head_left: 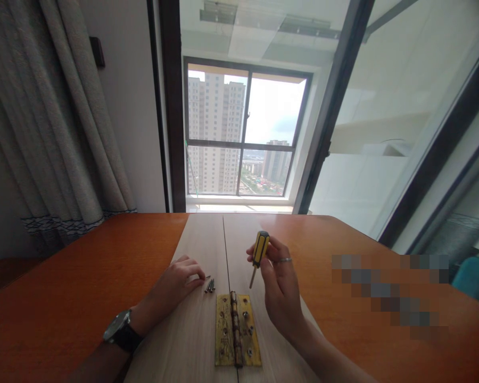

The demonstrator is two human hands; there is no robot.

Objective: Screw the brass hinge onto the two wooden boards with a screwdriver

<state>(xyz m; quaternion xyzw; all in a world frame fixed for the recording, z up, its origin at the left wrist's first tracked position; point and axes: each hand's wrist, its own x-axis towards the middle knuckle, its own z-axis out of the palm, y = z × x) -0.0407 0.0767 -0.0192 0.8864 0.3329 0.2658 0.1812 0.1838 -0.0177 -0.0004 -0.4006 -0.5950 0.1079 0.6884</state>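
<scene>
My right hand (278,287) is closed round a yellow-and-black screwdriver (257,255), held tilted with its tip pointing down toward a brass hinge (237,330). The hinge lies flat across the seam between two pale wooden boards (199,250), with screws showing in its right leaf. My left hand (175,284), a watch on its wrist, rests on the left board with fingertips pinched on a screw beside a small pile of loose screws (209,286).
The boards lie on an orange-brown table (83,287). A blurred patch (391,292) covers part of the table's right side. Curtains hang at the left, and a large window stands behind the table's far edge.
</scene>
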